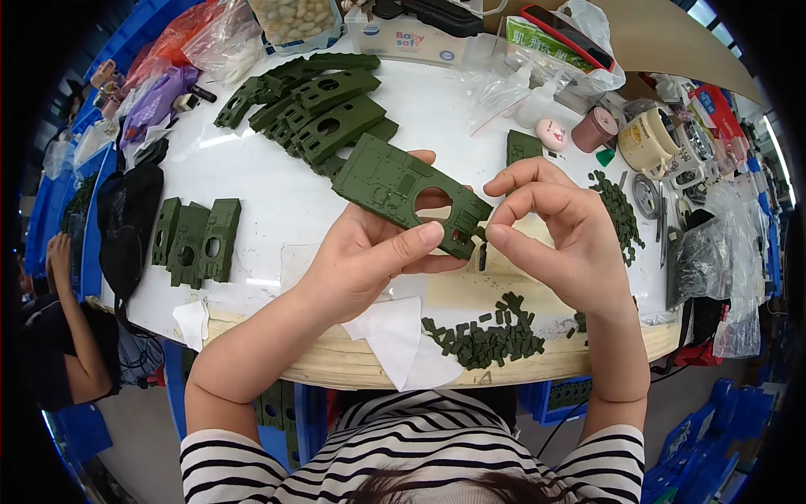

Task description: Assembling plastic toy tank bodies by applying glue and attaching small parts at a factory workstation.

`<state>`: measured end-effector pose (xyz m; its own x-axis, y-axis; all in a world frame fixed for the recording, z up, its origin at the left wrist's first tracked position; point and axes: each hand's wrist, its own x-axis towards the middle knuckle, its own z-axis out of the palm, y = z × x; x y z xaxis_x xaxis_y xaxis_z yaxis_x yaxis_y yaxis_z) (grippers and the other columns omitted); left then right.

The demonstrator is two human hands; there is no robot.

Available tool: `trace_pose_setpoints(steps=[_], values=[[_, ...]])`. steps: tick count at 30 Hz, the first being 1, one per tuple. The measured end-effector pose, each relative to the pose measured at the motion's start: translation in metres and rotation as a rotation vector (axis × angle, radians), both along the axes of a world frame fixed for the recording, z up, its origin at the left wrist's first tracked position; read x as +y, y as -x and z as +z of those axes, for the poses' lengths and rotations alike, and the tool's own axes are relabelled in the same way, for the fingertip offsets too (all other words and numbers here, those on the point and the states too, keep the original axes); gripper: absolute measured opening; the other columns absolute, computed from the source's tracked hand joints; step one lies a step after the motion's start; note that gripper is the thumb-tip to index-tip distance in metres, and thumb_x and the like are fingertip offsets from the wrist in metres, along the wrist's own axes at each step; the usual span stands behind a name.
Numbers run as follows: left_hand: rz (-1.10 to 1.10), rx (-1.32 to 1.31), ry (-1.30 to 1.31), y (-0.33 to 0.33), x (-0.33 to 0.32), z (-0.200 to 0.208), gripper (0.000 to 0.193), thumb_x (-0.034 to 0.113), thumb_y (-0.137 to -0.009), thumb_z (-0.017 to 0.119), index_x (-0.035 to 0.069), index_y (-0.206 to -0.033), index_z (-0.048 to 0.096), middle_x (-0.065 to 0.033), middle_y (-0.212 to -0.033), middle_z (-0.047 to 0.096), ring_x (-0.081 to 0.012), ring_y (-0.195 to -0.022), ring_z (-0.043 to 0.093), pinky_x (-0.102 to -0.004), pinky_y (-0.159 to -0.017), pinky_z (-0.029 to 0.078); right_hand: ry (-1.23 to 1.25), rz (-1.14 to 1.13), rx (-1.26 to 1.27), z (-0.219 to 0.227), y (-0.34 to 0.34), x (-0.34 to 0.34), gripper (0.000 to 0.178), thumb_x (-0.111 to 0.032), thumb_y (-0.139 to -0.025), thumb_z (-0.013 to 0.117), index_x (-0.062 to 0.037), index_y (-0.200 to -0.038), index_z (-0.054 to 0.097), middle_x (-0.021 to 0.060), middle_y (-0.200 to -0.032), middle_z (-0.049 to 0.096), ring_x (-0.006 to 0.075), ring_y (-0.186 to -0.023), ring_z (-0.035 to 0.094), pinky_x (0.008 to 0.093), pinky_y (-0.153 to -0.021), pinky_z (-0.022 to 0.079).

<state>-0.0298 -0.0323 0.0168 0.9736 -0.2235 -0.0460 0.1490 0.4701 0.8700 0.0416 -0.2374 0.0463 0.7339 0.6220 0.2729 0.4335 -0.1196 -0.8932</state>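
Note:
My left hand (378,244) grips a dark green plastic model tank hull (395,181), tilted above the table, its thumb near the big round hole. My right hand (558,223) is at the hull's right end. Its thumb and forefinger pinch a small green plastic piece (481,233), mostly hidden by the fingertips. Below the hands, by the table's front edge, lies a heap of small green blocks (487,336), partly beside a white paper sheet (401,340).
More green hulls pile up at the back (336,122), with several at the left (197,244) and a green part (524,146) behind my right hand. Small green parts (617,210), tweezers (662,223), tape roll (646,195) and cups (646,139) stand right. A black mask (130,227) hangs over the left edge.

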Motion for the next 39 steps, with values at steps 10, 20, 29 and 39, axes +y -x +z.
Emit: trace_pose_setpoints(steps=[10,20,29,39], values=[[-0.008,-0.034,-0.041,0.003,0.000,-0.001,0.066,0.015,-0.091,0.056,0.010,-0.146,0.019,-0.0155,-0.130,0.047,-0.0268,-0.119,0.053,-0.0435,-0.092,0.053,0.047,0.022,-0.058,0.001,0.010,0.007,0.007,-0.005,-0.073,0.071,-0.0018,-0.076,0.066,0.0090,-0.103,0.058,0.0177,-0.099,0.053,0.0316,-0.093,0.037],[-0.004,-0.044,-0.054,0.002,-0.001,0.000,0.066,0.014,-0.091,0.056,0.010,-0.146,0.020,-0.0152,-0.130,0.047,-0.0253,-0.118,0.053,-0.0424,-0.092,0.054,0.028,-0.028,-0.154,-0.005,0.011,0.010,0.008,-0.007,-0.071,0.072,-0.0029,-0.075,0.066,0.0102,-0.096,0.059,0.0211,-0.092,0.057,0.0326,-0.084,0.044],[0.012,-0.068,-0.037,0.002,-0.002,-0.002,0.066,0.014,-0.091,0.057,0.010,-0.145,0.019,-0.0155,-0.131,0.046,-0.0276,-0.120,0.051,-0.0440,-0.093,0.053,0.032,-0.069,-0.213,-0.008,0.011,0.011,0.009,-0.007,-0.070,0.072,-0.0035,-0.074,0.065,0.0090,-0.096,0.059,0.0218,-0.090,0.058,0.0322,-0.080,0.045],[0.018,-0.091,-0.049,0.003,-0.003,-0.003,0.067,0.014,-0.091,0.058,0.009,-0.145,0.019,-0.0157,-0.130,0.046,-0.0279,-0.119,0.052,-0.0438,-0.092,0.054,0.063,-0.079,-0.271,-0.004,0.013,0.012,0.010,-0.004,-0.068,0.073,-0.0032,-0.072,0.063,0.0098,-0.095,0.060,0.0223,-0.089,0.058,0.0312,-0.078,0.046]])
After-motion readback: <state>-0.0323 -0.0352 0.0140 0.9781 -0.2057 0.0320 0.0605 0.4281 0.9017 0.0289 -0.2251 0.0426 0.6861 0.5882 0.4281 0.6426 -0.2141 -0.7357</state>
